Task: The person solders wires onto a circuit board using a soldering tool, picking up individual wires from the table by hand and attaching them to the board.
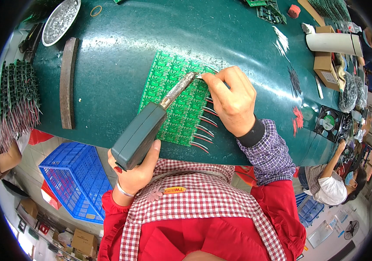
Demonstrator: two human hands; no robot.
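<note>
Soldering iron (151, 126) in left hand (136, 174), tip beside right fingers (214, 80)

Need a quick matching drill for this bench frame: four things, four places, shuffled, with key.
Things:
1. soldering iron
2. metal bowl
3. blue crate
4. small fan

Places:
A. on the floor, lower left
B. table's right edge
C. in the left hand, tip on the green circuit panel
D. table's top left corner

Pairs: 1-C, 2-D, 3-A, 4-B
</note>
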